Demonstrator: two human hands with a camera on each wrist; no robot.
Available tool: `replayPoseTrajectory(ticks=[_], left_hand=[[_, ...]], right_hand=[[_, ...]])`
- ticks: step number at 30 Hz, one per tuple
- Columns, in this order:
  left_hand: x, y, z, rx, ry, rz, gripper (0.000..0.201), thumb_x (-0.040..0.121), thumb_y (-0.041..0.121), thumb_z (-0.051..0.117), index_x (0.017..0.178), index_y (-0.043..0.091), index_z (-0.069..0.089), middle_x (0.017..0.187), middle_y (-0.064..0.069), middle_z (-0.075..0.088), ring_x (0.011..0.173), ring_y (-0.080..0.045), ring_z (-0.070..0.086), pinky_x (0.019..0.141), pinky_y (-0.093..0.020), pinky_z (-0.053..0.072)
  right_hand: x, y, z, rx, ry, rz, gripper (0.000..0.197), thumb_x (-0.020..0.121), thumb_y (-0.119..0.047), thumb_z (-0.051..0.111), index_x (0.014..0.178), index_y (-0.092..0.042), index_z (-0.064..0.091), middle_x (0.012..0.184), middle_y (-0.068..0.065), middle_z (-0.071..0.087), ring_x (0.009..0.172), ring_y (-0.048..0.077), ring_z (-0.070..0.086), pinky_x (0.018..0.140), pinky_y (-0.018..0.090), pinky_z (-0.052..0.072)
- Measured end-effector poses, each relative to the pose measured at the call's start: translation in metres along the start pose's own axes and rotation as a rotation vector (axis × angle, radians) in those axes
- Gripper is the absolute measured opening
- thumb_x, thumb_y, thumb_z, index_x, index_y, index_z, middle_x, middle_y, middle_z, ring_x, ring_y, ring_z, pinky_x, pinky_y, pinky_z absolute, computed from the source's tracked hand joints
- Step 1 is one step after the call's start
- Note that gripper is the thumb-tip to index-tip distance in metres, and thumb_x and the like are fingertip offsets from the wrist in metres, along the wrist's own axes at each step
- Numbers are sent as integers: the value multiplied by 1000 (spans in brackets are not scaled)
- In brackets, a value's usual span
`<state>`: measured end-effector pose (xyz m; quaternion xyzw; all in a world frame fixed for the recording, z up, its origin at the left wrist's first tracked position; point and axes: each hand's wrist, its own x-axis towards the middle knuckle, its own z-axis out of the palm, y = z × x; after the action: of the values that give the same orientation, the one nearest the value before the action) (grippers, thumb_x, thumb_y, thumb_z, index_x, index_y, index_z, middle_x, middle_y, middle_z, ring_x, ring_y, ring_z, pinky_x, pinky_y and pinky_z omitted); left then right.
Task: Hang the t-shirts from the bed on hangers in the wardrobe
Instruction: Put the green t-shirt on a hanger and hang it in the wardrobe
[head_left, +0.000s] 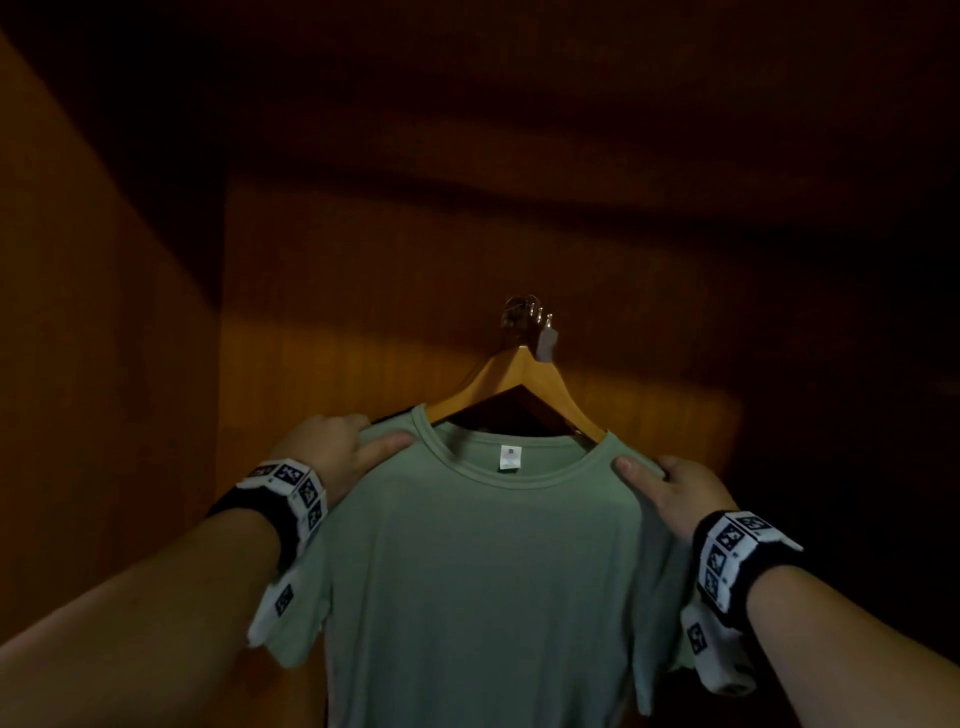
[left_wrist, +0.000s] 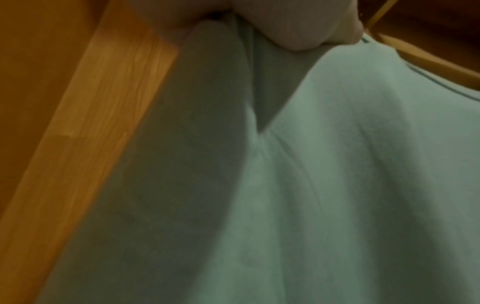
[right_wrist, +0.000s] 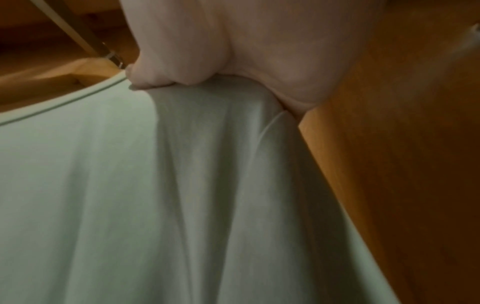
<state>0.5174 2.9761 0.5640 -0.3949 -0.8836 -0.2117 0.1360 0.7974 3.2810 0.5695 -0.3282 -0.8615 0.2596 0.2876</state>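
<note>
The green t-shirt (head_left: 483, 571) hangs in the lower middle of the frame, its shoulders draped on a wooden hanger (head_left: 524, 384) in the wardrobe (head_left: 104, 364). It looks light, soft and limp, folding wherever it is gripped, so the shoulder seams beside the collar seem the best hold. The left hand (head_left: 332, 447) and right hand (head_left: 680, 483) each pinch one shoulder, thumbs on the front. A small white neck label (head_left: 509, 457) sits inside the collar; its print is too small to read.
</note>
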Motion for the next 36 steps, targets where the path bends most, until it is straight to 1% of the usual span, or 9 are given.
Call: replayPoseTrajectory(ticks=[4, 9, 13, 17, 23, 27, 30, 34, 36], left_hand=[[0, 6, 1, 18, 36, -13, 69, 80, 89, 26, 86, 27, 57, 80, 2, 63, 73, -14, 58, 62, -33, 45], [-3, 1, 10, 42, 35, -21, 78, 76, 93, 23, 89, 25, 58, 78, 2, 63, 71, -14, 58, 59, -32, 42], [-4, 1, 13, 13, 32, -24, 71, 79, 90, 27, 88, 25, 56, 77, 1, 63, 71, -15, 60, 63, -34, 47], [0, 0, 12, -12, 17, -20, 73, 77, 90, 25, 92, 26, 56, 79, 3, 63, 73, -13, 58, 63, -33, 45], [1, 0, 15, -33, 54, -16, 70, 80, 88, 28, 89, 24, 55, 78, 1, 63, 71, -16, 59, 68, -36, 51], [0, -1, 16, -18, 40, -23, 63, 84, 84, 32, 89, 26, 54, 78, 2, 62, 72, -15, 59, 67, -35, 50], [1, -2, 19, -62, 21, -28, 63, 81, 86, 32, 91, 28, 56, 80, 4, 63, 73, -14, 60, 66, -33, 50], [9, 0, 16, -93, -19, 9, 64, 82, 87, 33, 97, 30, 59, 85, 6, 65, 76, -10, 61, 65, -31, 50], [12, 2, 12, -2, -20, -2, 72, 81, 90, 27, 100, 28, 58, 85, 7, 65, 76, -11, 62, 66, -31, 51]], right_hand=[[3, 2, 0, 62, -3, -17, 56, 82, -71, 62, 108, -21, 64, 106, -6, 69, 89, 15, 65, 74, 29, 48], [7, 8, 4, 64, -25, -23, 59, 77, -75, 60, 105, -24, 67, 98, -7, 71, 83, 7, 64, 65, 24, 46], [8, 7, 7, 56, -31, -12, 71, 79, -76, 61, 120, -18, 68, 103, -6, 71, 91, 14, 67, 76, 31, 52], [8, 4, 6, 15, -28, 18, 88, 82, -76, 59, 142, -12, 56, 133, 6, 66, 117, 27, 63, 97, 37, 51], [2, 1, 5, 41, 21, 11, 85, 87, -69, 60, 144, -8, 54, 140, 10, 62, 125, 31, 59, 100, 35, 45], [2, 5, 7, 32, 13, 30, 112, 66, -93, 51, 144, -13, 55, 140, 7, 63, 125, 29, 60, 107, 44, 48], [0, 3, 8, 26, 0, 45, 95, 80, -80, 56, 146, -12, 52, 142, 7, 61, 128, 30, 58, 108, 40, 45], [1, 1, 6, -42, -43, 24, 78, 76, -85, 47, 121, -24, 65, 117, -1, 71, 97, 19, 64, 89, 37, 51], [4, 0, 3, -139, -75, 35, 79, 73, -91, 38, 114, -28, 64, 107, -6, 69, 91, 16, 62, 84, 36, 51]])
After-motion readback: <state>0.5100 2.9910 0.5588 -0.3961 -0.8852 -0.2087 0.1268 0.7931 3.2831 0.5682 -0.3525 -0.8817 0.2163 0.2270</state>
